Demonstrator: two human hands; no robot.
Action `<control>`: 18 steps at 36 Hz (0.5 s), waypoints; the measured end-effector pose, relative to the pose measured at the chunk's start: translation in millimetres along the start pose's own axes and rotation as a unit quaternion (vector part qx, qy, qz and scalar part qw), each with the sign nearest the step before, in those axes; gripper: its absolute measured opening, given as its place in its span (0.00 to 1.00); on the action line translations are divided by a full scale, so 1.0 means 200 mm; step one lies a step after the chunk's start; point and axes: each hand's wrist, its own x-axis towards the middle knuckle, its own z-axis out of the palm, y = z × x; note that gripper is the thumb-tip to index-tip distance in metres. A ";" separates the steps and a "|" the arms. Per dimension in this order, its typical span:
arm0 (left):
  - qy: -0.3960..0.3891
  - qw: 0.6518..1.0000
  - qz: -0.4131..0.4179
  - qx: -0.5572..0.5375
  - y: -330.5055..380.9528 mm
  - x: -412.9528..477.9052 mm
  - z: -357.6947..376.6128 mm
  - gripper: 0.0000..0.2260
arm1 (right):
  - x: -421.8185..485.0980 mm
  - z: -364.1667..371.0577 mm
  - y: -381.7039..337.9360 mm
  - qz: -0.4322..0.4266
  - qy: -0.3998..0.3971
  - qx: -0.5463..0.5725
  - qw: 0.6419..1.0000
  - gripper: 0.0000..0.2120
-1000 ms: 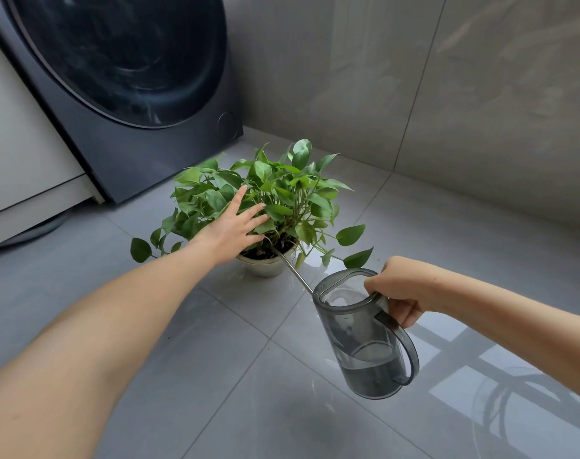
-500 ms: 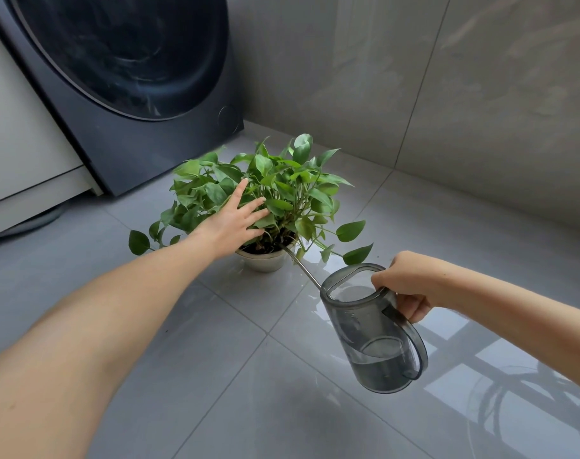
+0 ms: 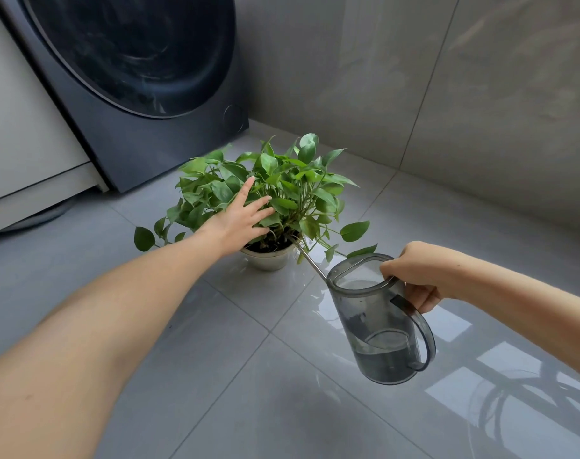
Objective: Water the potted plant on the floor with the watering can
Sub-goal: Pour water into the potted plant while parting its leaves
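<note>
**Steadily now: pouring at the soil, not the leaves**

Behind everything stands the washing machine (image 3: 143, 94), dark-fronted, in the corner of a grey tiled floor (image 3: 248, 392) that carries bright window reflections on the person's right. None of that matters to the pour except the floor itself: it is glossy, so any spill probably spreads and turns slippery.

Next in size is the potted plant (image 3: 275, 193), a bushy green thing in a small pale pot (image 3: 268, 260) standing on the floor just in front of the machine. Foliage overhangs the rim on every side, which is why the left hand (image 3: 239, 220) lies flat and open against the leaves, fingers spread, pressing them back rather than grasping anything. Holding that gap open is the key to doing this well; if the leaves spring back, water likely runs off them onto the tiles.

Then the watering can (image 3: 381, 319), smoky and see-through, tilted toward the plant with only a shallow pool of water in its bottom. The right hand (image 3: 417, 276) has its grip clenched around the top of the handle at the rim.

Smallest is the thin metal spout (image 3: 306, 256), whose tip reaches over the pot's edge to the dark soil. Whether water is flowing cannot be told. With so little left, I judge the can needs a steeper, slow tilt, with the tip kept low and inside the rim.
</note>
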 end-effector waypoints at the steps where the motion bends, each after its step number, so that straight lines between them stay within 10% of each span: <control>1: 0.000 1.000 0.000 -0.001 0.00 0.00 0.00 0.23 | 0.00 0.00 0.00 0.000 0.000 -0.002 1.000 0.08; 18: 0.006 1.000 -0.007 0.004 0.01 0.01 0.00 0.24 | 0.00 -0.02 0.02 0.006 -0.004 -0.013 1.000 0.09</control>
